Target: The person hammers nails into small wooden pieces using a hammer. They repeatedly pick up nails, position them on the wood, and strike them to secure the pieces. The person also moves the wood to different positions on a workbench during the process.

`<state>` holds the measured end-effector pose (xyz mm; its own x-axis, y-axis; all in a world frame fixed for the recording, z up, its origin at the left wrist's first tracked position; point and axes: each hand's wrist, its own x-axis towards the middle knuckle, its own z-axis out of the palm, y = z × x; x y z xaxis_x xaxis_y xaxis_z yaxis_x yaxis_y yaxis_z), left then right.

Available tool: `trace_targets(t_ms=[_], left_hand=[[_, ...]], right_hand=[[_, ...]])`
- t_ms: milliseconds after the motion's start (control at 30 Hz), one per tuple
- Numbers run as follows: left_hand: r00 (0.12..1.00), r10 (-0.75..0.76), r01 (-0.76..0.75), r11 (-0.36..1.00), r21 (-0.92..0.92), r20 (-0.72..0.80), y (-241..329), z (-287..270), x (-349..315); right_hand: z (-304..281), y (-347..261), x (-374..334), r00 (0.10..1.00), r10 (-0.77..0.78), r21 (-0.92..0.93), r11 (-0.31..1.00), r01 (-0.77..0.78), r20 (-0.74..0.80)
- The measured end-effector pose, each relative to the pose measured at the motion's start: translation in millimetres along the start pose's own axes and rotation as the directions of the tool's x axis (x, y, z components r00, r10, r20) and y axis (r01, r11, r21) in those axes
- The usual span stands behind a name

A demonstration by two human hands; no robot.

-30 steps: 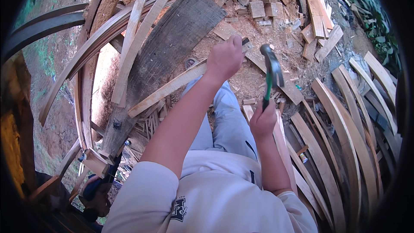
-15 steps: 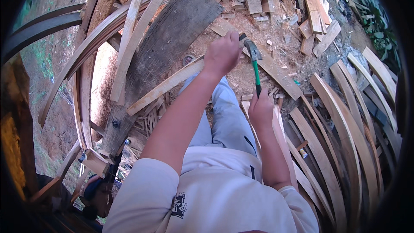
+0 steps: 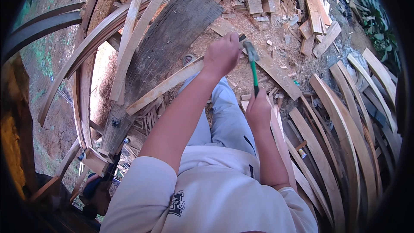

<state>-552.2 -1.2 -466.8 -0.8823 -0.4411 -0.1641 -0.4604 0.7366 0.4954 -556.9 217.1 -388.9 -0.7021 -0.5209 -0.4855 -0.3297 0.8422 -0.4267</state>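
Observation:
My right hand is closed around the black grip of a claw hammer with a green shaft. Its metal head is smeared by motion, close beside my left hand. My left hand makes a fist, and a small dark block-like end shows past its fingers; the rest of what it grips is hidden. Beneath that hand runs a narrow pale wood strip, slanting down to the left. Behind the hammer, a flat light board slants down to the right.
A wide weathered plank lies at left, crossed by pale strips. Several curved wood pieces stand along the right. Offcuts and shavings cover the ground ahead. Another person is at the lower left.
My right hand has shifted slightly up and left with the hammer, whose head is now blurred. The left hand stays almost in place.

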Motion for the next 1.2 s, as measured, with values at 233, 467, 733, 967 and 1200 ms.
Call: trace_targets(t_ms=[233,467,733,967,1200], left_hand=[[0.998,-0.03,0.03,1.0,0.009,0.058,6,-4,-4],[0.997,-0.031,0.03,0.999,0.018,0.072,2,-3,-3],[0.994,0.067,-0.041,0.963,-0.266,0.087,-14,-20,-2],[0.96,-0.009,0.063,0.981,-0.184,0.281,-21,-40,-5],[0.935,-0.034,0.074,0.992,-0.1,0.354,-23,-43,1]], right_hand=[[-5,4,-16,0.94,-0.126,0.15,0.972,0.181,-0.317],[-20,-4,-9,0.983,0.123,0.228,0.97,-0.09,-0.135],[-6,9,3,0.999,0.024,0.063,0.998,-0.022,-0.026],[-13,3,-15,0.916,-0.156,0.19,0.952,0.239,-0.369],[-18,-12,-8,0.977,-0.045,0.142,0.987,0.076,-0.21]])
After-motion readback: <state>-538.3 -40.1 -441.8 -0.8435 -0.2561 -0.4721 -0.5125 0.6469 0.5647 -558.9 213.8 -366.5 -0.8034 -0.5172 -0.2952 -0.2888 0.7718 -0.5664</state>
